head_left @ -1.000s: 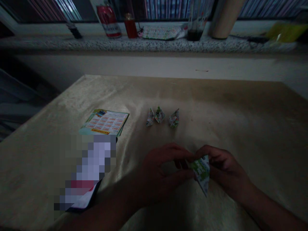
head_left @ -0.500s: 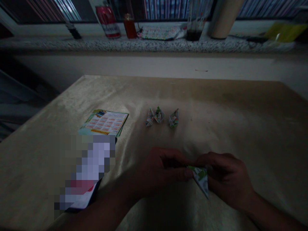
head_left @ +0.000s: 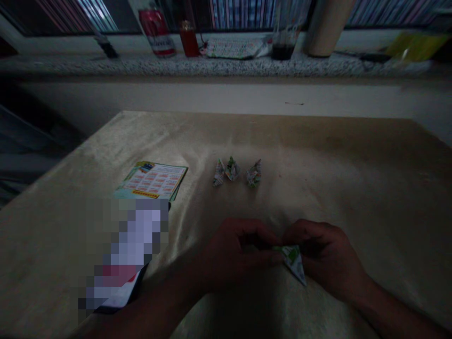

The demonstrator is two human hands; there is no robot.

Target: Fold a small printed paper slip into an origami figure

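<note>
A small triangle of folded printed paper (head_left: 295, 262), green and white, is held between my two hands above the table, one tip pointing down. My left hand (head_left: 240, 252) pinches its left corner between thumb and fingers. On the other side, my right hand (head_left: 326, 256) grips the right edge, its fingers curled and partly hidden behind the paper. Beyond the hands stand three small folded-paper pieces: a left one (head_left: 219, 173), a middle one (head_left: 232, 170) close beside it, and a right one (head_left: 254, 173) a little apart.
Printed sheets (head_left: 155, 179) lie at the left of the table (head_left: 353, 160), with a blurred-out phone-like object (head_left: 136, 249) nearer me. On the window sill (head_left: 226, 68) stand a red can (head_left: 158, 33), a red bottle (head_left: 189, 40), a glass with dark liquid (head_left: 282, 47) and a beige cylinder (head_left: 325, 30).
My right hand has shifted slightly left and up around the paper triangle, and the triangle's lower tip has risen a little. The left hand stays nearly in place.
</note>
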